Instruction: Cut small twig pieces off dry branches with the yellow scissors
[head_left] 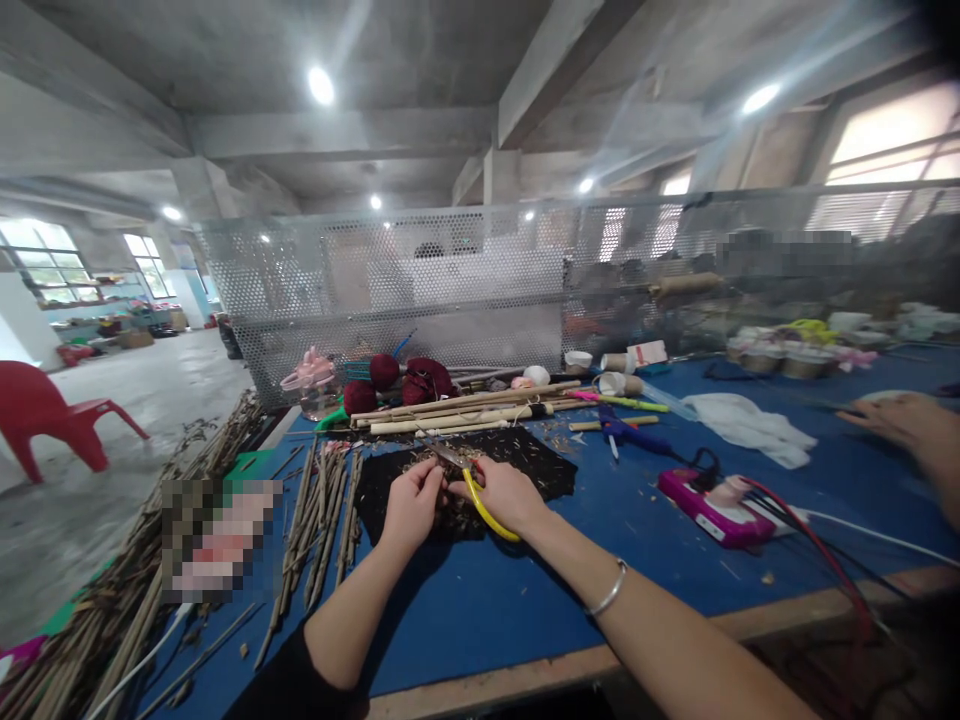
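Yellow-handled scissors [484, 507] are in my right hand [510, 494], their metal blades pointing up and to the left over a black cloth [551, 466]. Close beside the blades, my left hand [412, 500] has its thumb and fingers pinched together; whatever lies between them is too small to tell. The fingertips of both hands nearly meet. Small brown plant scraps are scattered on the cloth beneath them. Thin cut brown sticks [324, 515] lie on the blue table [465, 640] just left of the cloth.
Long twigs [124, 590] line the left edge. Pale rods [457, 412] and dark red yarn balls [385, 372] lie behind the cloth. A blue glue gun [637, 436], a purple power strip [716, 515] with cables and a white cloth [750, 425] are on the right, near another person's hand [900, 420].
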